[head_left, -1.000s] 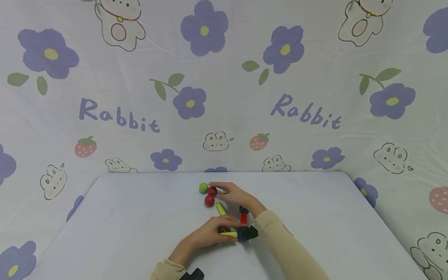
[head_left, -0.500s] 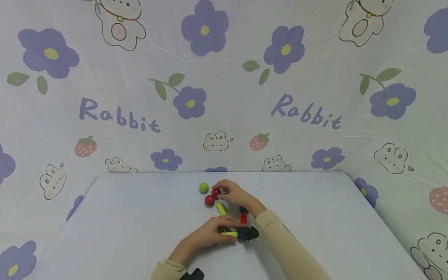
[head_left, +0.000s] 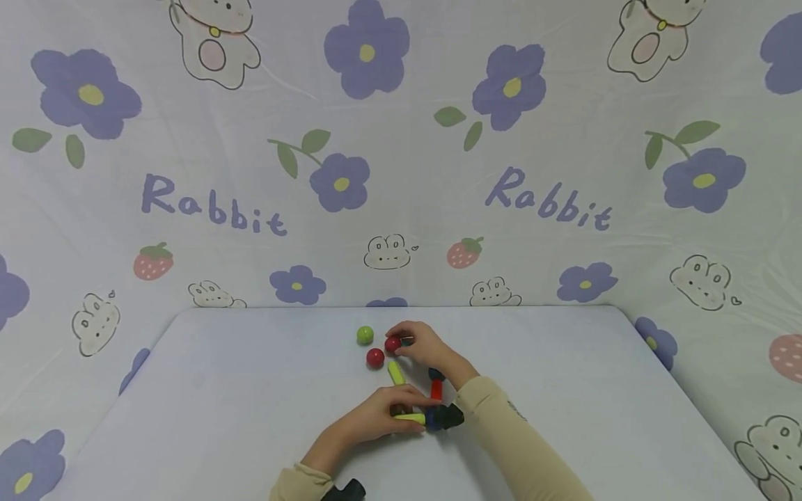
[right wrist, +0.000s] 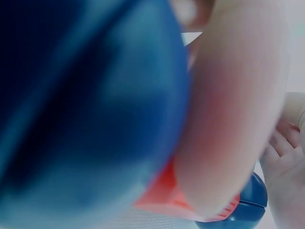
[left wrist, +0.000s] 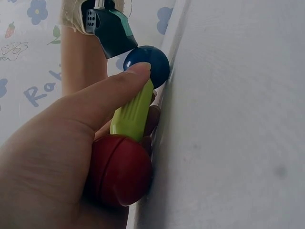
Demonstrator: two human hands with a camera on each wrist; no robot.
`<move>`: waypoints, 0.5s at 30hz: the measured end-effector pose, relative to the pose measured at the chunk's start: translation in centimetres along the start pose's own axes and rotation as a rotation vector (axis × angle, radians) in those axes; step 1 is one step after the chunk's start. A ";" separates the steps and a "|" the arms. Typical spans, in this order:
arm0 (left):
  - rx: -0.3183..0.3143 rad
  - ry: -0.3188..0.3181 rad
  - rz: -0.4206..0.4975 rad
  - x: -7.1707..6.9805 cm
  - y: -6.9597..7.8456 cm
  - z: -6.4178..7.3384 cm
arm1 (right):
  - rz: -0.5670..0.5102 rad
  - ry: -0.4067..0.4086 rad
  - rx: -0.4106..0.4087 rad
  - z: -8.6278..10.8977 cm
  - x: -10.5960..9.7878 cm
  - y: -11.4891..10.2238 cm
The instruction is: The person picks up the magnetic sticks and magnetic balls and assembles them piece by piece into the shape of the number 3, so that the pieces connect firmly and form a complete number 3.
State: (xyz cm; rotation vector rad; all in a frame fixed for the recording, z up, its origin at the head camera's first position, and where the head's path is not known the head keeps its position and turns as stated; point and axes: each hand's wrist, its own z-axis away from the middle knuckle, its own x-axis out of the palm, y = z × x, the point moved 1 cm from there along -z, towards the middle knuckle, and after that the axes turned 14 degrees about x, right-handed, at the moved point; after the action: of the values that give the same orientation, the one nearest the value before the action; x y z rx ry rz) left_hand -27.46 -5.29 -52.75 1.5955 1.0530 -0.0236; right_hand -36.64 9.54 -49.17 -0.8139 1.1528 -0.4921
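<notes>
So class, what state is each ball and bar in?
Green ball: on table, untouched.
Loose red ball: on table, untouched.
Other red ball: pinched by right hand.
Near green bar: held by left hand; near red ball, near blue ball at ends.
Far green bar: far end bare.
Red bar: meets far blue ball.

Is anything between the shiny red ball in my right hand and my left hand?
Yes: in the head view, a straight yellow-green bar is between the shiny red ball in your right hand and your left hand.
</notes>
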 end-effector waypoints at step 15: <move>-0.005 -0.004 0.019 0.0 0.0 0.0 | 0.059 0.067 0.053 0.3 0.0 0.4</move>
State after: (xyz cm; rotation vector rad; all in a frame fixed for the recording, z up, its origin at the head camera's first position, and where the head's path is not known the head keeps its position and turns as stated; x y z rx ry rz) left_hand -27.48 -5.24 -52.76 1.6003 1.0342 -0.0110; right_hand -36.39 9.87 -49.40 -0.7202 1.2168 -0.5020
